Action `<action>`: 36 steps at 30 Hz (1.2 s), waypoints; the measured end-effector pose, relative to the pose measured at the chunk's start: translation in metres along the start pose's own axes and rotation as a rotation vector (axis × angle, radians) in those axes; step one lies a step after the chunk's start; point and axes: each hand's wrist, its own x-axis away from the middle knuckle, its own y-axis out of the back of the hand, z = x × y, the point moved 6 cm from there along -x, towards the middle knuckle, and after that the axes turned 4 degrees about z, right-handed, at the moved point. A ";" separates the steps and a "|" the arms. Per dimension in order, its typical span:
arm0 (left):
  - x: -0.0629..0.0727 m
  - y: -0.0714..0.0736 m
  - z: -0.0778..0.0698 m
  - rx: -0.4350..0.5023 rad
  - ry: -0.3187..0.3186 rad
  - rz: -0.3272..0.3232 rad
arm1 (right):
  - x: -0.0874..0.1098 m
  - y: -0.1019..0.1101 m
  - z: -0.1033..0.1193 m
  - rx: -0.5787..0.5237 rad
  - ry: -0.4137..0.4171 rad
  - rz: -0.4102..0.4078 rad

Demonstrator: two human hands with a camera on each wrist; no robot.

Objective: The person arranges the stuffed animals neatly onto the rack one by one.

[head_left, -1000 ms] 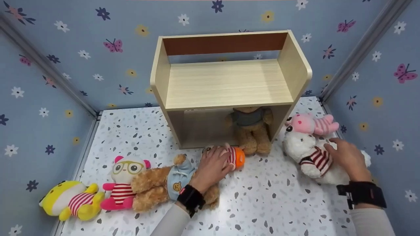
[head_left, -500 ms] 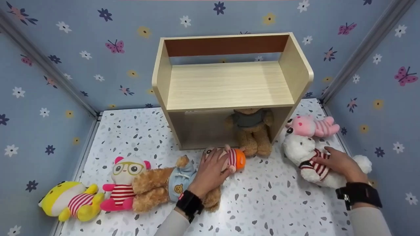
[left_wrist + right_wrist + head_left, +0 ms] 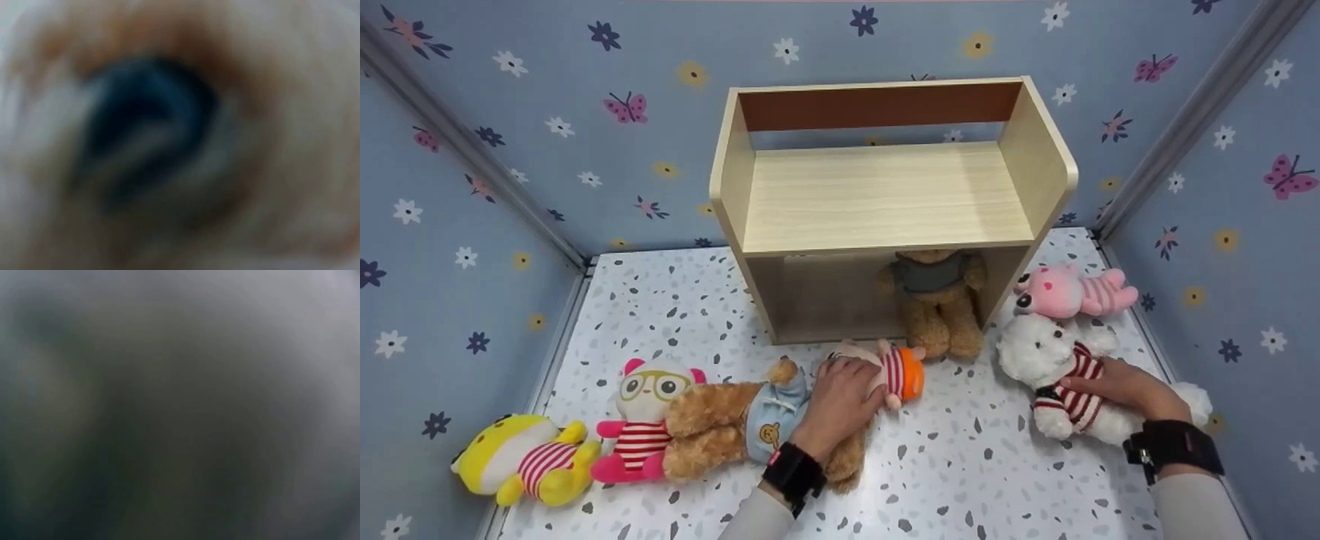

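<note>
In the head view my left hand (image 3: 844,397) grips a small plush toy (image 3: 894,371) with a striped top and orange shorts, covering most of its head. Under that wrist lies a brown teddy bear (image 3: 712,420) in a light blue hoodie, its head mostly hidden. My right hand (image 3: 1129,386) holds a white plush bear (image 3: 1031,349) in a red-and-white striped shirt round its middle, thumb across the shirt. Behind that bear lies a pink plush toy (image 3: 1069,291). Both wrist views are too blurred to show the fingers.
A wooden shelf unit (image 3: 877,195) stands against the back wall. A brown bear in a dark grey top (image 3: 934,300) sits in its lower right, head hidden. At left lie a panda-like plush with glasses (image 3: 641,412) and a yellow plush (image 3: 529,457). Flowered walls enclose the speckled floor (image 3: 960,457).
My right hand has come down round the white bear, which has turned and shifted slightly toward me. The small orange-shorts toy has shifted slightly toward me under my left hand.
</note>
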 end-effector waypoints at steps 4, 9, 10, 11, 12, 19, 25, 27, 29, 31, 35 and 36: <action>-0.002 0.001 0.000 0.064 0.007 -0.034 | -0.002 -0.004 -0.002 0.001 -0.028 0.032; -0.002 0.002 -0.001 0.168 0.013 -0.030 | -0.001 -0.005 -0.004 0.014 -0.046 0.000; -0.002 0.001 -0.002 0.183 0.013 -0.022 | -0.001 -0.006 -0.004 0.017 -0.045 -0.016; -0.002 0.001 -0.002 0.194 0.013 -0.017 | 0.000 -0.006 -0.004 0.015 -0.039 -0.034; -0.002 0.001 -0.002 0.201 0.011 -0.014 | 0.000 -0.006 -0.004 0.014 -0.033 -0.052; 0.001 0.000 -0.002 0.165 -0.008 -0.041 | 0.004 -0.011 0.005 0.009 0.031 -0.203; 0.001 -0.003 -0.003 0.160 -0.022 -0.048 | 0.015 -0.015 0.014 -0.007 0.036 -0.286; 0.001 -0.004 -0.002 0.191 -0.012 -0.034 | 0.018 -0.017 0.016 -0.021 0.026 -0.295; 0.001 -0.004 0.000 0.241 0.008 -0.018 | 0.022 -0.019 0.020 -0.045 0.022 -0.313; 0.002 -0.005 0.002 0.296 0.030 0.005 | 0.027 -0.019 0.027 -0.086 0.027 -0.345; 0.002 -0.004 0.003 0.373 0.031 0.052 | 0.034 -0.021 0.047 -0.167 0.081 -0.438; 0.002 -0.004 0.003 0.383 0.023 0.062 | 0.035 -0.022 0.053 -0.188 0.097 -0.460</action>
